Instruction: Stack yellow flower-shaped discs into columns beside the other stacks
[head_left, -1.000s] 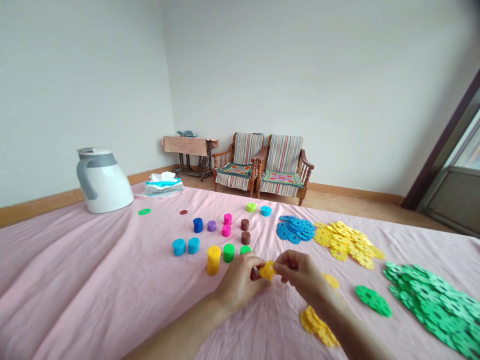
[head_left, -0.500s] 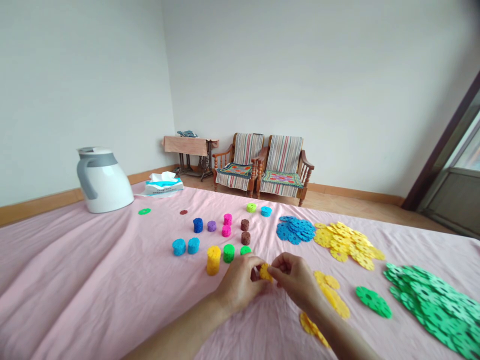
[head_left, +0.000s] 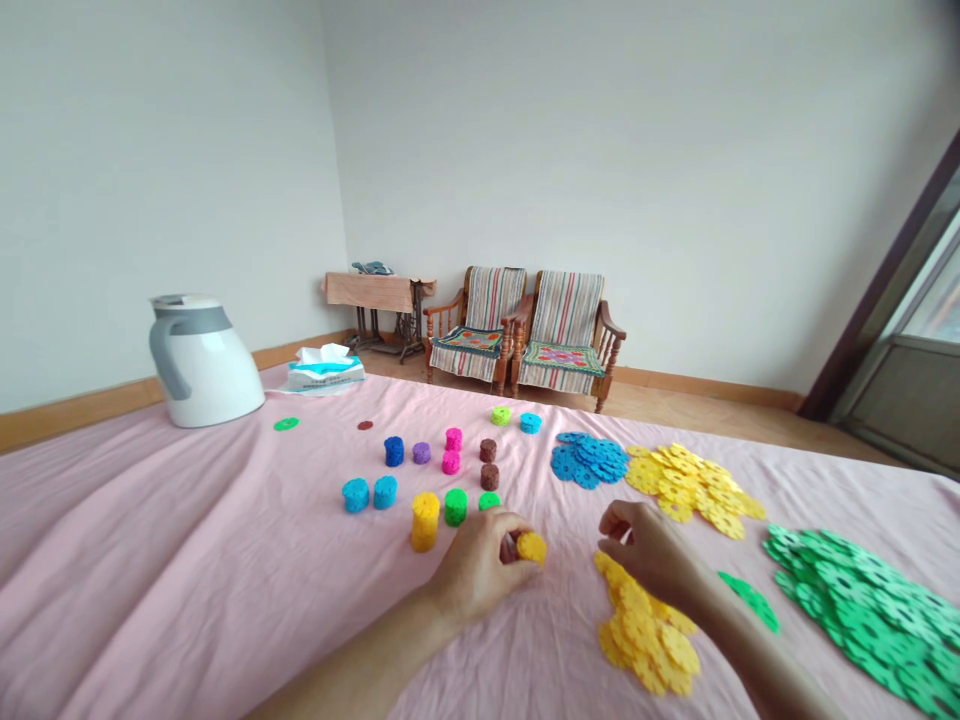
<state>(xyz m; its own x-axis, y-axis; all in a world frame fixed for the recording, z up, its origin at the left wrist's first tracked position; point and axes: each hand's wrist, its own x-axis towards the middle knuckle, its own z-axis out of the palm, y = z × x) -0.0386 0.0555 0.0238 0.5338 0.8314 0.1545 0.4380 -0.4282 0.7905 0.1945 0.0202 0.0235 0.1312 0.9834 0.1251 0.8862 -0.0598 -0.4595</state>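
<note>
My left hand (head_left: pixel 484 565) is closed around a short stack of yellow snowflake discs (head_left: pixel 532 547), whose round notched face points right. Just to the right, my right hand (head_left: pixel 649 545) hovers over the near edge of a loose pile of yellow discs (head_left: pixel 649 640). Its fingers are bent, with a gap between thumb and forefinger and nothing seen in them. Beside my left hand stand a tall yellow stack (head_left: pixel 425 522) and a green stack (head_left: pixel 456 507). A second green stack (head_left: pixel 489 500) is partly hidden behind the hand.
Short stacks in blue, purple, pink and brown (head_left: pixel 489 477) stand farther back. Loose piles of blue (head_left: pixel 590 460), yellow (head_left: pixel 694 488) and green discs (head_left: pixel 862 610) lie to the right. A white jug (head_left: pixel 206 365) and a tissue box (head_left: pixel 325 372) are at the left.
My right hand has let go of the yellow discs at my left hand and moved right, over the near yellow pile. My left hand keeps its hold in nearly the same place.
</note>
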